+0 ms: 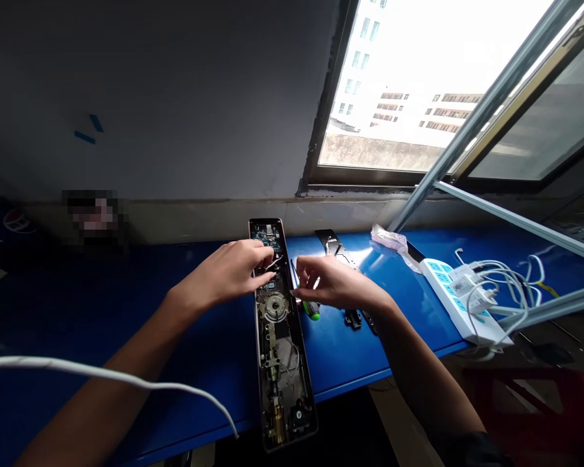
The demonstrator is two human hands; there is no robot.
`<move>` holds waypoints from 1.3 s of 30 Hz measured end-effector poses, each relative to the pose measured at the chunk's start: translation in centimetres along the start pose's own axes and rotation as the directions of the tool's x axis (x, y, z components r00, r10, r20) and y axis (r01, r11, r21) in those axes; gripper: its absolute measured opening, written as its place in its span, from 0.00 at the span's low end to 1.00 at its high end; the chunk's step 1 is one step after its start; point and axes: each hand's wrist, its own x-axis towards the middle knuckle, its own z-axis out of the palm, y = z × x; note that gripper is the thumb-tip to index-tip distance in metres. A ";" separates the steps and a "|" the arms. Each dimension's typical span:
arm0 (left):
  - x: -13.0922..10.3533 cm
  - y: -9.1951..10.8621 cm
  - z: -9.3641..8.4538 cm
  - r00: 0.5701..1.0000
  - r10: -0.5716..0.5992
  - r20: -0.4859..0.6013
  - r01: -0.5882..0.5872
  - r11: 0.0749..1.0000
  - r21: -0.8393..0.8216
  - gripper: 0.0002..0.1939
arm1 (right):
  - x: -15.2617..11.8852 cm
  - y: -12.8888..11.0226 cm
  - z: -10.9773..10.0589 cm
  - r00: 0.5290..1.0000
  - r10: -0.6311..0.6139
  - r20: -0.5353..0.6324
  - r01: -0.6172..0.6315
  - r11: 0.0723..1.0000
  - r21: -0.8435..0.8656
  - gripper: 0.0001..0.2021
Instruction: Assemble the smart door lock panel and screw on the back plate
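A long black device housing (285, 337) lies open on the blue table, its circuit board, round metal disc (275, 307) and brass-coloured cylinder (278, 423) showing. Over the upper part of the housing, my left hand (241, 269) has its thumb and fingers bent around a thin white wire (273, 263). My right hand (328, 282) is at the housing's right edge, fingers curled and pinched together; what they hold, if anything, is too small to make out. Beneath that hand lies a tool with a green and black handle (312, 311).
Behind my right hand lies a black panel (328, 240), with small black parts (353, 319) nearer. A white power strip (448, 295) with plugs and tangled cables is on the right, near a plastic bag (392, 240) and metal frame bars (496, 214). A white cable (150, 385) crosses the left foreground.
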 end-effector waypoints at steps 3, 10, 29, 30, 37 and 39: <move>0.3 0.0 0.6 1.000 -0.023 -0.014 0.023 1.000 -0.010 0.06 | 3.4 0.2 -1.7 0.999 -0.013 -0.038 0.010 0.996 -0.086 0.10; 0.5 -0.1 0.8 0.994 -0.107 -0.003 0.105 0.980 -0.168 0.08 | 9.2 0.9 -3.8 0.997 0.040 0.061 -0.029 0.986 -0.162 0.11; -0.2 -2.6 -1.0 0.954 -0.278 0.111 0.297 0.823 -0.484 0.11 | 8.7 0.2 -2.3 0.966 -0.225 -0.130 0.211 0.971 -0.112 0.04; -0.1 -2.7 -0.9 0.953 -0.289 0.093 0.296 0.819 -0.492 0.12 | 8.9 0.2 -2.0 0.960 -0.239 -0.147 0.223 0.968 -0.118 0.05; 0.2 -3.9 0.1 0.943 -0.323 0.075 0.318 0.819 -0.478 0.17 | 10.2 0.2 -0.4 0.926 -0.287 -0.246 0.251 0.953 -0.168 0.14; 0.2 -4.3 0.2 0.933 -0.350 0.077 0.345 0.817 -0.463 0.20 | 10.4 0.3 -0.3 0.926 -0.301 -0.229 0.267 0.949 -0.169 0.15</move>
